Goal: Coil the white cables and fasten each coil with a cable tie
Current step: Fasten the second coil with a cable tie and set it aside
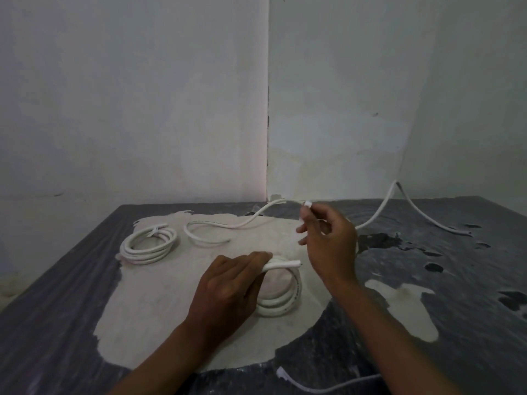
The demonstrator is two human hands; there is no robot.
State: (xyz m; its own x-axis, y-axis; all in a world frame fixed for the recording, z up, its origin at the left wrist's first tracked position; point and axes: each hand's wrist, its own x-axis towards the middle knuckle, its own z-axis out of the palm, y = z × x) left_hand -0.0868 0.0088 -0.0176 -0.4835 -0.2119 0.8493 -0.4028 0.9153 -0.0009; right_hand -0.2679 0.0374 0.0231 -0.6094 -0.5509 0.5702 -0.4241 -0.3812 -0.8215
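— Where's the coil?
— Centre of the desk (427, 352); left hand (225, 292) grips the coil (281, 295).
— The right hand (330, 243)?
— Its fingers (306, 216) pinch a cable tie (307, 204), toward one o'clock.

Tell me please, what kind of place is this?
Probably a plain room used as a makeshift work corner: bare plastered walls meet behind a worn table with peeling dark covering, where white cable coils lie.
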